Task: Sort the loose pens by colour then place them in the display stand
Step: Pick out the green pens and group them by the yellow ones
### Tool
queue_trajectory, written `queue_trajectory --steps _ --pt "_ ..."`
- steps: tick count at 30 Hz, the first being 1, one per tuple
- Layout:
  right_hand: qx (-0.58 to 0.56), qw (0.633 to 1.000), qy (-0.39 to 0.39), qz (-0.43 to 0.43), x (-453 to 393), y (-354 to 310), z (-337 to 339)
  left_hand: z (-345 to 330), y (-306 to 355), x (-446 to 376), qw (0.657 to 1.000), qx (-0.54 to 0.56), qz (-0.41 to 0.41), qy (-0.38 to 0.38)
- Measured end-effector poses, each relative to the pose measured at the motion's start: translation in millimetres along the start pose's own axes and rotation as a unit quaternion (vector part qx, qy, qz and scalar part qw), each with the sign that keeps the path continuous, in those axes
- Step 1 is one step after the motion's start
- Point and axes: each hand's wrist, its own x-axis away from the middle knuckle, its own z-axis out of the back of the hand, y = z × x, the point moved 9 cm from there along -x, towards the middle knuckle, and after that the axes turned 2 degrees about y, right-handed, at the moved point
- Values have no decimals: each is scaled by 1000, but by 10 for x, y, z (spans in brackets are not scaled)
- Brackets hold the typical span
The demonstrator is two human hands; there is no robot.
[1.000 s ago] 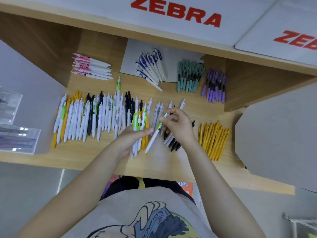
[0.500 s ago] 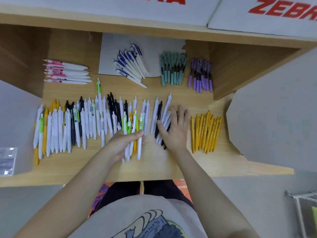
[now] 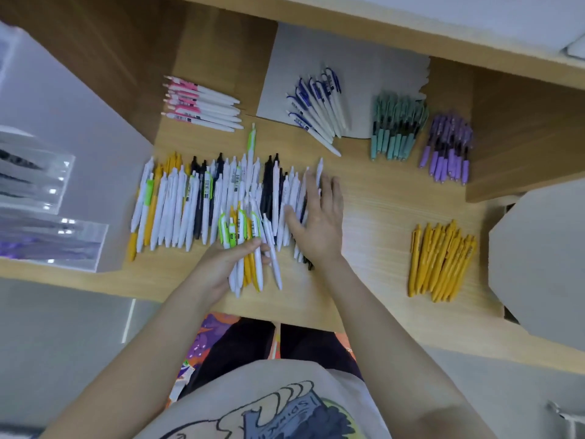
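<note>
- fingers of left hand (image 3: 221,264) curling round a small bundle of pens (image 3: 245,248), green-clipped white ones mixed with yellow, tips pointing toward the near edge of the wooden shelf (image 3: 380,217).
- right hand (image 3: 316,223) lying flat and spread, fingers straight, pressing on the right end of the unsorted row of pens (image 3: 205,201).
- unsorted row stretching leftward from both hands, white, black and yellow barrels lying side by side, one green-clipped pen (image 3: 251,144) sticking out beyond the far side.
- sorted groups sitting apart from the row: yellow pens (image 3: 440,261) to the right, well apart from the right hand; purple pens (image 3: 449,147) and teal pens (image 3: 395,128) at far right; blue-clipped white pens (image 3: 316,106) fanning over a grey card (image 3: 380,74); pink-clipped pens (image 3: 202,104) at far left.
- clear acrylic display stand (image 3: 47,217) standing off the shelf's left end, contents too blurred for telling.
</note>
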Motion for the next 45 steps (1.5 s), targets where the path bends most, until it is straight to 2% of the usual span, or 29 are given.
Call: queue_trajectory --steps 12,18,22,25,26,28,30,32,36,41,45 --pt "-8 999 -37 30 -164 -717 -487 544 220 57 997 49 -28 48" --pt "-26 997 -65 20 -112 -642 -360 543 219 112 998 39 -40 30" --pt "-55 998 -31 9 108 -497 -102 559 160 156 999 29 -33 22" --pt "-22 997 49 48 400 -562 128 599 120 230 999 23 -37 17" --pt "-12 997 53 55 507 -598 150 605 108 260 999 23 -41 14" --pt "2 999 -7 45 696 -649 52 627 83 311 999 20 -47 11" --pt "28 994 -104 -17 846 -616 -155 667 46 342 999 22 -47 14" --pt "58 985 -150 -65 948 -581 -277 696 29 388 999 25 -45 14" --pt "40 979 -174 -98 1001 -613 -379 757 -11 450 999 23 -38 13" --pt "-95 963 -205 -146 1043 -562 -227 776 -35 465 999 25 -26 3" --pt "-159 963 -146 -162 849 -615 102 752 5 464 999 44 -33 1"
